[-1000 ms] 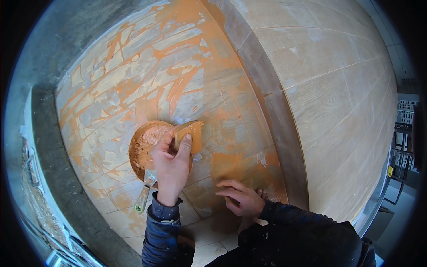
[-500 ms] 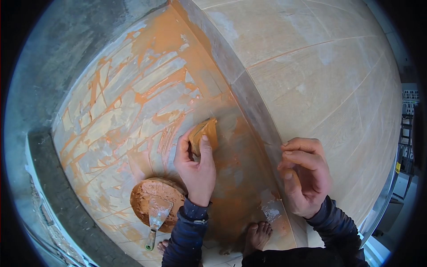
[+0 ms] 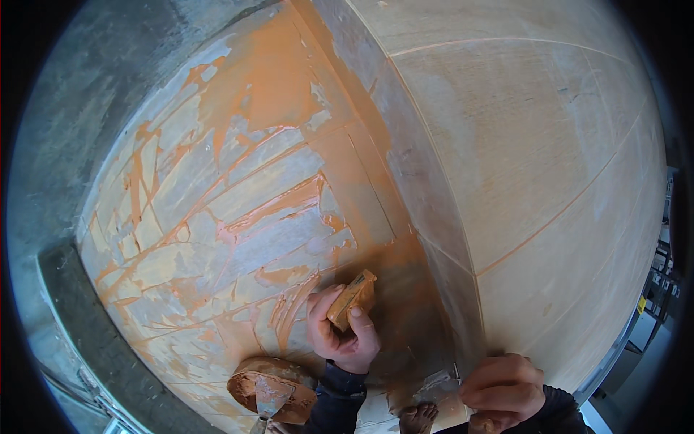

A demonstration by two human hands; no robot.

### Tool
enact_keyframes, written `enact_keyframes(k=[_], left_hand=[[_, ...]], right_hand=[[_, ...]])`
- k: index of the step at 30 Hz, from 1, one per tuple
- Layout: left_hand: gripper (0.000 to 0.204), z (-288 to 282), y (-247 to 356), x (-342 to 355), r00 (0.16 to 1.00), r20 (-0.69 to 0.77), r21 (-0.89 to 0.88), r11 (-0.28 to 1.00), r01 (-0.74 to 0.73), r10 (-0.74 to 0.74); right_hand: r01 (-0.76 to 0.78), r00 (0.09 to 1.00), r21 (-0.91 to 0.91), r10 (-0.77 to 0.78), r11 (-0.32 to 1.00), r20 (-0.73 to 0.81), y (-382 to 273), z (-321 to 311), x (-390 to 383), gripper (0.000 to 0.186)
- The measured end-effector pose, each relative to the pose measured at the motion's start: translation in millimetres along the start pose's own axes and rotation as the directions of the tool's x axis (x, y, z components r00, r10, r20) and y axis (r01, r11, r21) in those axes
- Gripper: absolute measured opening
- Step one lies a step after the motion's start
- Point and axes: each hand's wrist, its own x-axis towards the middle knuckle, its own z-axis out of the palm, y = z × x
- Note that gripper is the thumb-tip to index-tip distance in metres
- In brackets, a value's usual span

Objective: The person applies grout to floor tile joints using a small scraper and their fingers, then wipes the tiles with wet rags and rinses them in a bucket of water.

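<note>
My left hand is closed round a yellow-brown, grout-smeared sponge, held over the wet orange patch of the tiled floor. Thumb and fingers press its sides. Close to the left forearm stands a round bucket of reddish-brown grout. A putty knife with a smeared blade leans in it. My right hand is curled closed at the lower right, by the foot of the tiled wall. Nothing shows in it; its inner side is partly hidden.
Orange grout streaks the floor tiles. A grey skirting strip separates them from beige wall tiles on the right. A dark sill runs along the left, below a grey concrete wall. My bare foot is at the lower edge.
The view has shifted, so the floor, bucket and both hands sit lower in the picture. My right hand's fingers have curled in. The sponge stays in my left hand, now tilted differently.
</note>
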Motion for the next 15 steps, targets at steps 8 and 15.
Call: enact_keyframes(k=[8, 15], left_hand=[[0.029, 3, -1, 15, 0.998, 0.041, 0.058, 0.997, 0.041, -0.044], [0.030, 10, 20, 40, 0.975, 0.010, -0.066, 0.972, 0.224, -0.224]], right_hand=[[-0.156, 0.988, 0.249, 0.149, 0.956, 0.046, 14, -7, 22, 0.032], [-0.159, 0.987, 0.233, 0.150, 0.959, 0.052, 13, -13, 23, 0.032]])
